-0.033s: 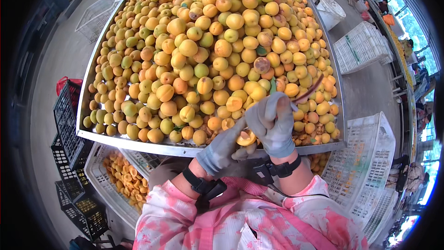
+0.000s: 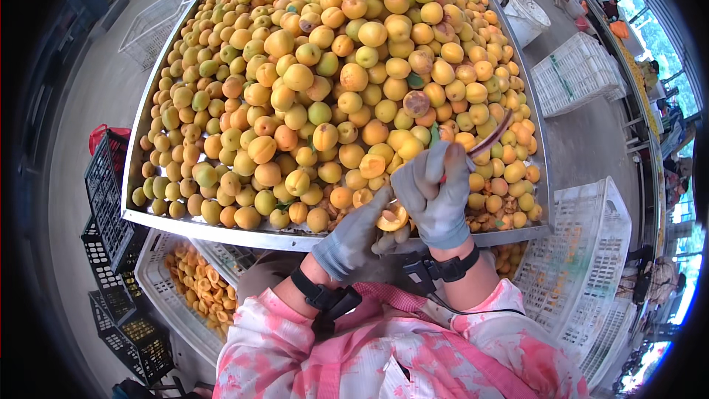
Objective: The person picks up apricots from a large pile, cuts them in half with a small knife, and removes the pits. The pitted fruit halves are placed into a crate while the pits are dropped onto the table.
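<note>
In my gloved left hand (image 2: 353,235) is a cut apricot (image 2: 393,217), its orange inner face turned up between thumb and fingertips. Close against it on the right, my gloved right hand (image 2: 437,191) is closed around a thin, slightly curved tool with a dark red end (image 2: 493,134). That end sticks out up and to the right; my fist hides the rest, so its exact kind does not show. Both hands are over the front edge of a metal-rimmed table (image 2: 214,232), where whole apricots (image 2: 295,77) lie heaped.
Below the table at the left, a white crate (image 2: 159,270) contains apricot halves (image 2: 198,284). Black crates (image 2: 111,192) are stacked farther left. White crates (image 2: 572,244) stand at the right, with a white bucket (image 2: 526,18) farther back.
The tool's dark red end has swung slightly left and downward as my right hand turned a little. My left hand keeps its grip on the apricot.
</note>
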`<state>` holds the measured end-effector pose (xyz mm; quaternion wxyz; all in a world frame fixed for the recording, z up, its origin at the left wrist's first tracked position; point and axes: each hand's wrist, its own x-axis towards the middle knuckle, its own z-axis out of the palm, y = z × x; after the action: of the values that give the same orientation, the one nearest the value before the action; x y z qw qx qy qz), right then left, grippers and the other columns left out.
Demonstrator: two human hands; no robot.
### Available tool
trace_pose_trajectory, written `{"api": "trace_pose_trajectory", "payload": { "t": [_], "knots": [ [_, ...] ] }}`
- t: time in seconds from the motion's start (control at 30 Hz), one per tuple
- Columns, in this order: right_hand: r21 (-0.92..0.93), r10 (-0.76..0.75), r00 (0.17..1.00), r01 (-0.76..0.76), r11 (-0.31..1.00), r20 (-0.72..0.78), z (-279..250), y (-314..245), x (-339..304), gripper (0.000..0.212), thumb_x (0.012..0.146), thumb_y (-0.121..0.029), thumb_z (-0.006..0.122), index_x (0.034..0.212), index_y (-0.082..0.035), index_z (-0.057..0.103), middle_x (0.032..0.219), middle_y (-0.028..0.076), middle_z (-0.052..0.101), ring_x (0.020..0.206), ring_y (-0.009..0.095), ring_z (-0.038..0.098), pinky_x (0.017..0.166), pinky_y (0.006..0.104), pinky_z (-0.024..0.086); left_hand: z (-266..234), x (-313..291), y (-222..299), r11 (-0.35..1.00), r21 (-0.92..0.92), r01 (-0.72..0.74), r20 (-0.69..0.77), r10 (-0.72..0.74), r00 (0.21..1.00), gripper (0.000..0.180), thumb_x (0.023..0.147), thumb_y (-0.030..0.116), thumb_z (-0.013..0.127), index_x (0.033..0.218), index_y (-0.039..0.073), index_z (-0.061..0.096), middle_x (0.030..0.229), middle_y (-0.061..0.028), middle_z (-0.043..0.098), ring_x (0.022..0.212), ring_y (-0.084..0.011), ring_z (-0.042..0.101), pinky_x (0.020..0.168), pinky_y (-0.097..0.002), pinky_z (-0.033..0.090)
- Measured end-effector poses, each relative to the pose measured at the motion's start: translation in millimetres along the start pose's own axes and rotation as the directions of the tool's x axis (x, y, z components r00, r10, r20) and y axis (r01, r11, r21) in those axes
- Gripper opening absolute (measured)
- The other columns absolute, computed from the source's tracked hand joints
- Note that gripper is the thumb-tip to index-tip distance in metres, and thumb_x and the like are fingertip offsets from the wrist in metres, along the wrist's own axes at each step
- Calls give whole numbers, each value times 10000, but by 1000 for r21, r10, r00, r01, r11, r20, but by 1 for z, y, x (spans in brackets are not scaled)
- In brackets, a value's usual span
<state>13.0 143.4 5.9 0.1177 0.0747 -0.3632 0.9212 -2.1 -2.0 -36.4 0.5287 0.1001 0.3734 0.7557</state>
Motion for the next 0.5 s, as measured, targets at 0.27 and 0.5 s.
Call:
{"api": "trace_pose_trajectory", "payload": {
  "t": [0.27,0.5],
  "knots": [
    [-33,-117,940,112,993,-320,-17,-26,9,385,981,-401,468,698,-141,455,475,-43,187,362,90,148,363,277,147,-9,11,10,974,57,-220,-291,227,929,295,922,172,601,1179,61,507,883,-44,576,711,-103,554,601,-208,444],
    [-316,-185,911,64,946,-368,-9,-22,4,363,972,-382,492,715,-126,479,480,-32,208,366,97,191,367,276,164,-15,11,4,683,660,-313,-214,570,794,439,864,65,633,1274,45,478,1149,-106,563,1051,-172,581,904,-298,471]
  ]
}}
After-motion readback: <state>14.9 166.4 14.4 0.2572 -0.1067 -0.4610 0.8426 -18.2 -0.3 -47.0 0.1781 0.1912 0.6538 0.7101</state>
